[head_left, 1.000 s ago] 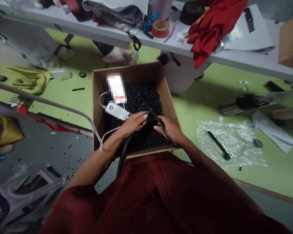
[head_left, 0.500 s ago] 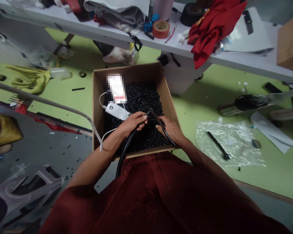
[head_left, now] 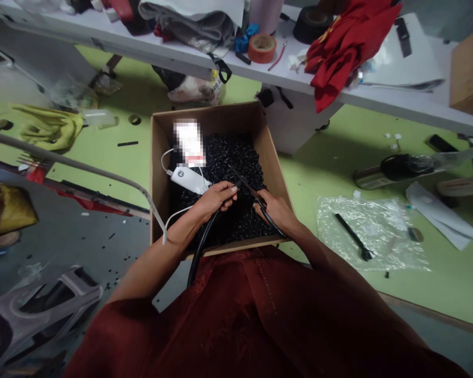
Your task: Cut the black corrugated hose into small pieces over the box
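Observation:
Over an open cardboard box (head_left: 276,165), my left hand (head_left: 217,200) is closed around a black corrugated tube (head_left: 205,236), pinching it close to its upper end. The rest of the tube runs down past the box's near edge towards my lap. My right hand (head_left: 275,211) grips dark scissors (head_left: 249,187), whose blades point up and left, meeting the tube end just beyond my left fingertips. Whether the blades touch the tube is hard to make out. Beneath both hands lies a heap of small black pieces (head_left: 236,149) inside the box.
In the box, a white power bank (head_left: 189,179) is cabled to a blurred-out phone (head_left: 189,142). A grey curved rod (head_left: 102,176) crosses at left. Right of the box lie a plastic bag (head_left: 378,231) and a steel bottle (head_left: 368,177). A shelf (head_left: 284,79) spans the back.
The scissor blades have shifted slightly at the tube end. Both hands keep their grips and nearly the same places; the whole view has moved a little.

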A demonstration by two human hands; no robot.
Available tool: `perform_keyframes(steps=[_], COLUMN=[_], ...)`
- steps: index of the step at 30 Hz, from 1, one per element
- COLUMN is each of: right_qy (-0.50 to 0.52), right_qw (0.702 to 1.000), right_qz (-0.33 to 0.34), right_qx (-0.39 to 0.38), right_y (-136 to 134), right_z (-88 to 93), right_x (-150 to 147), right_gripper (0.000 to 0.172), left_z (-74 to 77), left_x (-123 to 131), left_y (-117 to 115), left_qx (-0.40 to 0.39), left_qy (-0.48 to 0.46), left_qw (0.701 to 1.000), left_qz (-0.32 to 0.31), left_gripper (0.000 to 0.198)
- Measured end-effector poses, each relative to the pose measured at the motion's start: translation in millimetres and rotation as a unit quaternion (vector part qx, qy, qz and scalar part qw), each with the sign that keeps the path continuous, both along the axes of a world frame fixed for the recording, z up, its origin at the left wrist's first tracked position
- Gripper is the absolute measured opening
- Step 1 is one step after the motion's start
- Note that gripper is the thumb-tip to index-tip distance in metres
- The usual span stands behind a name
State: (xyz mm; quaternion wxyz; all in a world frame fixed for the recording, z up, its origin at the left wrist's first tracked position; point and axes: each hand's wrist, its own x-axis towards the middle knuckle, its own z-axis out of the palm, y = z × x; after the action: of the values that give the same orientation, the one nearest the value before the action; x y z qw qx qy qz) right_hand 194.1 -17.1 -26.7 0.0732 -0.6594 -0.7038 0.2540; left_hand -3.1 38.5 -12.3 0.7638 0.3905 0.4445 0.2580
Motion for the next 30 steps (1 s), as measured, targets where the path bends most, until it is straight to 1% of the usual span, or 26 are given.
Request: perform_keyframes(steps=[4, 7, 10, 12, 15, 21, 25, 30], right_qy=[-0.022, -0.015, 0.033, 0.086, 0.148, 0.169, 0.179, 0.19], right_qw=[1.0, 1.0, 0.998, 0.993, 0.985, 0.982, 0.982, 0.981], right_qz=[-0.012, -0.019, -0.039, -0.053, -0.062, -0.063, -0.044, -0.019], right_qx=[-0.005, 0.011, 0.043, 0.061, 0.061, 0.055, 0.051, 0.037], right_y=[0.0, 0.3, -0.9, -2.4, -4.3, -3.6, -2.1, -1.6], right_z=[-1.4, -3.2, -4.8, -4.8, -3.2, 1.2, 1.3, -1.6], right_x=[-0.5, 0.0, 1.8, 3.2, 4.5, 3.7, 3.0, 2.2], right_gripper=[0.026, 0.027, 0.027, 0.027, 0.031, 0.037, 0.04, 0.048], left_z=[-1.4, -3.6, -4.0, -2.0, 3.1, 7.2, 8.7, 9.3], left_x=[0.8, 1.0, -0.2, -1.8, -4.2, -6.8, -7.4, -6.9], left_y=[-0.5, 0.0, 1.6, 2.4, 2.2, -0.3, 0.1, 0.4], left_qx=[0.001, -0.002, -0.004, -0.004, 0.002, 0.035, 0.038, 0.038], left_qy=[0.008, -0.003, -0.03, -0.048, -0.06, -0.072, -0.068, -0.057], left_qw=[1.0, 1.0, 0.999, 0.998, 0.998, 0.997, 0.997, 0.997], left_qz=[0.007, 0.013, 0.023, 0.03, 0.029, 0.017, 0.029, 0.043], left_gripper=[0.016, 0.015, 0.017, 0.025, 0.037, 0.05, 0.049, 0.045])
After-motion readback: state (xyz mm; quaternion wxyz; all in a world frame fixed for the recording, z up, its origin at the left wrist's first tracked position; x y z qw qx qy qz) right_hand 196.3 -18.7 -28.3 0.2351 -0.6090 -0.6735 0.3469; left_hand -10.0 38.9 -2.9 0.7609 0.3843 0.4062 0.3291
